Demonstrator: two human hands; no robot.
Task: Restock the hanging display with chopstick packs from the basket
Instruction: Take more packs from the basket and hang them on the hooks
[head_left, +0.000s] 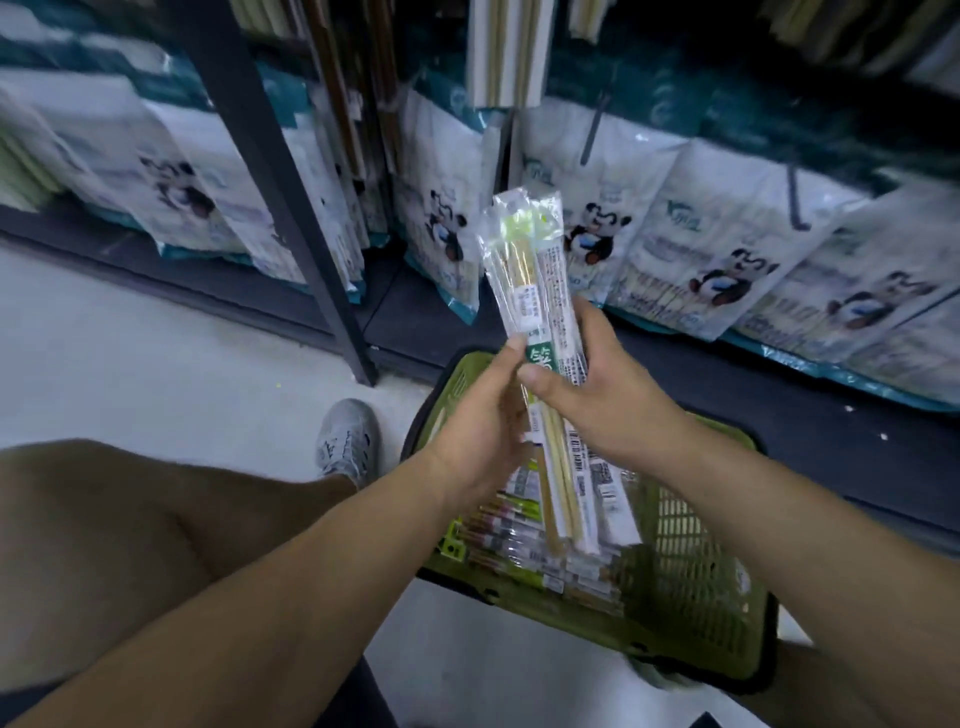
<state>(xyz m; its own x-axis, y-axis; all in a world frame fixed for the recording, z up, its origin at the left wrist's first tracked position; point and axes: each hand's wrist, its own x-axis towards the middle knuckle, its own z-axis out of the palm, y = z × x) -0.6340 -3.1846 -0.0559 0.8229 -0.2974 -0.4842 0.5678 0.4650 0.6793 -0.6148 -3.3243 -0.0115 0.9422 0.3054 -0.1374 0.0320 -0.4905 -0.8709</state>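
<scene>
I record left hand (480, 415) and right hand (597, 387) both gripping the chopstick packs (524, 260) mid-length, near upright over the green basket (701, 597) of loose packs (519, 543), below the hanging display (506, 52).

Retail shop aisle. You face dark metal shelving (291, 208) whose low far shelf carries rows of identical white-and-teal plastic bags printed with pandas (717, 260). Long pale packaged goods (506, 52) hang from the display at far centre. At near right sits a green slotted plastic shopping basket (696, 571). The clear-wrapped chopstick packs (524, 270) in your grip bear printed barcode labels (581, 454).
</scene>
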